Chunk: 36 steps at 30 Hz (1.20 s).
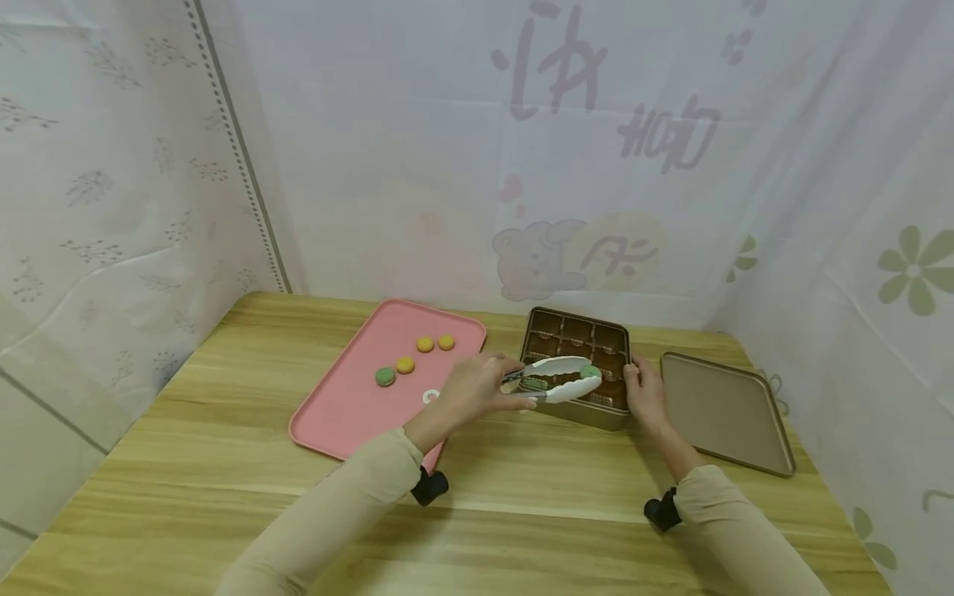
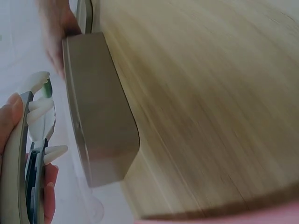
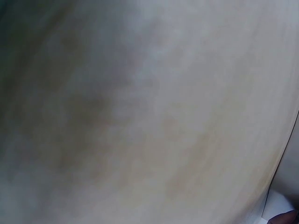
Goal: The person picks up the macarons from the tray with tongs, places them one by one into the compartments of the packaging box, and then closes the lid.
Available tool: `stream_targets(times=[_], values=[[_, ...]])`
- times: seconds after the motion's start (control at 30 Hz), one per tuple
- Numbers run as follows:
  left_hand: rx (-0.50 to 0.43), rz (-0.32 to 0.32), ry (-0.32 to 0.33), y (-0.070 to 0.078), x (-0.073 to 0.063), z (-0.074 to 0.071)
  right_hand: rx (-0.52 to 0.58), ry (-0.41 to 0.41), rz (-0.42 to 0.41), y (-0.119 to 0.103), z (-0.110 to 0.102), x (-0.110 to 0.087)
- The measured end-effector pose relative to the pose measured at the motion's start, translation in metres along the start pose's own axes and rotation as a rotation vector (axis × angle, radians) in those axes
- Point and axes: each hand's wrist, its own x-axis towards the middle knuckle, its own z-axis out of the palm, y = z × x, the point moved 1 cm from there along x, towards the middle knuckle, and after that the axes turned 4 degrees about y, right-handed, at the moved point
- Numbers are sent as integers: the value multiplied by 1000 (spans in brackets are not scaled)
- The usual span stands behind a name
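My left hand (image 1: 480, 386) grips a pair of tongs (image 1: 559, 366) with white scalloped tips, which reach over a bronze box (image 1: 589, 414). Pinched at the tips is a green macaron (image 1: 590, 372). The box holds a brown divided insert (image 1: 577, 329), and another green piece (image 1: 534, 383) shows in a front compartment behind the tongs. At the box's right side, my right hand (image 1: 647, 394) holds its wall, thumb by the rim. In the left wrist view the tongs (image 2: 39, 121) and the green macaron (image 2: 47, 88) appear beside the box's outer wall (image 2: 100, 93).
On the left lies a pink tray (image 1: 350, 406) with several yellow macarons (image 1: 406, 365), a green macaron (image 1: 385, 377) and a white ring (image 1: 431, 396). A flat bronze lid (image 1: 726, 410) rests right of the box on the wooden table (image 1: 537, 505). A printed curtain (image 1: 417, 165) hangs behind.
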Motion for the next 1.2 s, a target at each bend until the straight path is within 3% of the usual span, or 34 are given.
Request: stream_targets(times=[0.27,0.47,0.8,1.2], values=[[14,-6,-64,13,13,11,-16,9,-2,-1,0,0],[70,54,-47,17,18,16,-15,-10,6,-2,-1,0],[123,-9,-125,26,23,18,-14,7,-2,-2,0,-1],[147,8,-118,28,25,17,-23,7,-4,-2,0,-1]])
